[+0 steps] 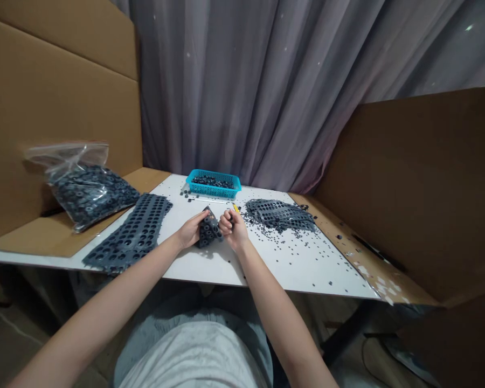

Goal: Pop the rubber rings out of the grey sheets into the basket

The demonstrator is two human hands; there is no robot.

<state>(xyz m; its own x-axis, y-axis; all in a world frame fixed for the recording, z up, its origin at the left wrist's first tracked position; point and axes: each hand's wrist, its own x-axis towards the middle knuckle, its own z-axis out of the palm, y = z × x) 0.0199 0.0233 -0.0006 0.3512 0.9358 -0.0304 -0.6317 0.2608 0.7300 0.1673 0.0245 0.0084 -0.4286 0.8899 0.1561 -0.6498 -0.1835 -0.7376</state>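
Note:
At the middle of the white table [299, 264], my left hand [191, 229] grips a small folded piece of black perforated rubber sheet [208, 228] and holds it upright. My right hand [233, 229] is closed in a pinch against the sheet's right side, with a thin yellow tool [236, 208] sticking up out of the fist. The sheet is full of round holes with rings in them.
A stack of black perforated sheets [131, 233] lies at the left. A clear bag of black rings [84, 186] rests on cardboard. A blue basket [214, 184] with rings stands at the back. Emptied mesh sheets [281, 214] and scattered bits lie at the right. Cardboard walls stand on both sides.

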